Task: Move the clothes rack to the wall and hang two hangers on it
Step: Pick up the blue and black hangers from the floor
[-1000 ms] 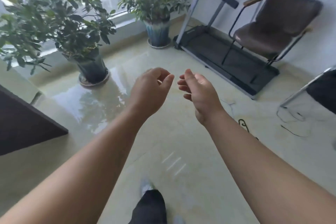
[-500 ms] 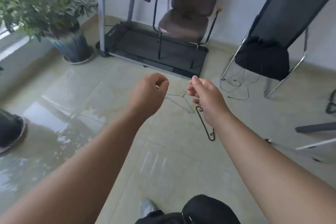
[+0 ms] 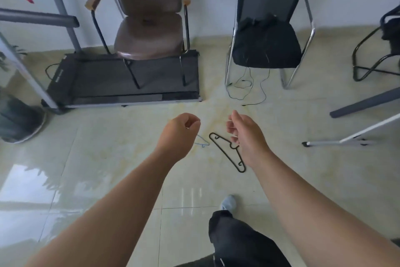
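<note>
Head camera: two bare arms reach over a glossy tiled floor. At centre frame, a black hanger (image 3: 227,151) lies flat beside the right hand (image 3: 245,136), whose fingers curl half open, holding nothing. A pale blue hanger (image 3: 202,140) lies partly hidden behind the left hand (image 3: 180,131), loosely curled and seemingly empty. Both hangers look light, thin and stiff, best pinched at the hook. A brown armchair (image 3: 149,17) sits at upper centre.
</note>
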